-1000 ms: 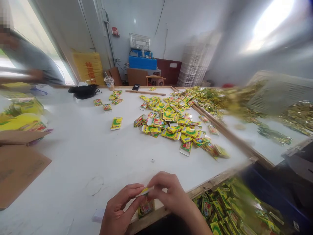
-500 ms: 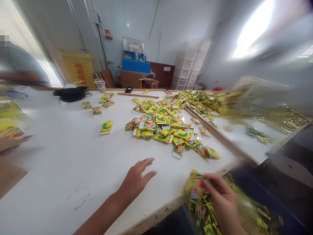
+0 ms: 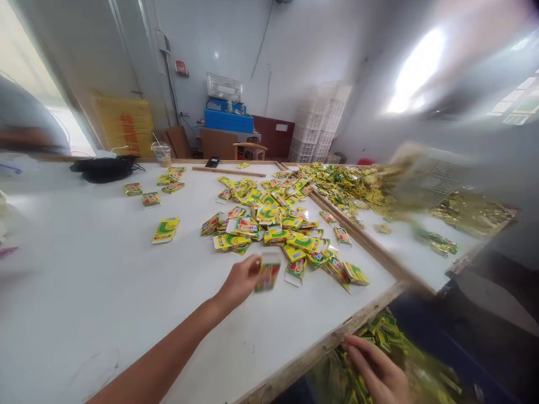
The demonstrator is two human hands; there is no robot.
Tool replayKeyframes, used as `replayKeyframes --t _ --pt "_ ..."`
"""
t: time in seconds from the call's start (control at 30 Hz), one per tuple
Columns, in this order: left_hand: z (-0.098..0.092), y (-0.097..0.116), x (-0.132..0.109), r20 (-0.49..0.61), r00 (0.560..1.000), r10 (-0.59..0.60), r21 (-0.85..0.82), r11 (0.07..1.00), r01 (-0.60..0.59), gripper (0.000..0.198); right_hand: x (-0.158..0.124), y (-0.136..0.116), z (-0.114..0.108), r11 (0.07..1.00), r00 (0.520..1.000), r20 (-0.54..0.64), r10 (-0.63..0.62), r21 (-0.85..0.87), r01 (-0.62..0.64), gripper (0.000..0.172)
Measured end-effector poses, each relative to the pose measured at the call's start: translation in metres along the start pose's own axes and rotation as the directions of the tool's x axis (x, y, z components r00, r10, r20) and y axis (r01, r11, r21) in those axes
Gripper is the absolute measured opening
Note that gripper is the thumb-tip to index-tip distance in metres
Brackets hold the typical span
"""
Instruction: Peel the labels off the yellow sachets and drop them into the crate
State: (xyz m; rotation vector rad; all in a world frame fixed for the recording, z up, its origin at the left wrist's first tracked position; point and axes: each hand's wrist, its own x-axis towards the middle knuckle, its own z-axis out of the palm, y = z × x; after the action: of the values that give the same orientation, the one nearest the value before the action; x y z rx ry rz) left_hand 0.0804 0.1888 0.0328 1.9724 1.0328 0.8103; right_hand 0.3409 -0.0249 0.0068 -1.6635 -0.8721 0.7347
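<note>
Bare left forearm [image 3: 174,345] stretched forward, the left hand [image 3: 240,282] holds a pinch; the right hand [image 3: 377,367] reaches lower, loosely extended.

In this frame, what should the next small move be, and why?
I'd probably draw the small yellow-and-green cardboard box toward the bare right hand: the bare left hand alone grips it, its white end flap seems open despite the blur, and the right hand, seemingly free at the worn wooden table edge, could help close it.

small box [image 3: 297,269]: perhaps "To…" | yellow sheet [image 3: 124,126]: red characters, illegible
</note>
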Motion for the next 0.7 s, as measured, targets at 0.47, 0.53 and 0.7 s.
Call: replayKeyframes --t 0.47,0.53,0.7 --pt "-0.029 0.033 -0.2 0.099 0.882 -0.46 -0.536 0.722 0.437 0.037 -0.044 -0.057 0.17 0.861 0.589 0.808 0.005 0.296 -0.414 0.019" --pt "-0.029 0.041 -0.192 0.134 0.869 -0.476 -0.558 0.689 0.463 0.032 -0.044 -0.065 0.169 0.901 0.588 0.808 0.036 0.229 -0.37 0.01" --pt "-0.024 0.025 -0.188 -0.051 0.825 -0.562 -0.597 0.68 0.426 0.029 -0.05 -0.07 0.175 0.974 0.766 0.633 -0.116 0.221 -0.036 0.012"
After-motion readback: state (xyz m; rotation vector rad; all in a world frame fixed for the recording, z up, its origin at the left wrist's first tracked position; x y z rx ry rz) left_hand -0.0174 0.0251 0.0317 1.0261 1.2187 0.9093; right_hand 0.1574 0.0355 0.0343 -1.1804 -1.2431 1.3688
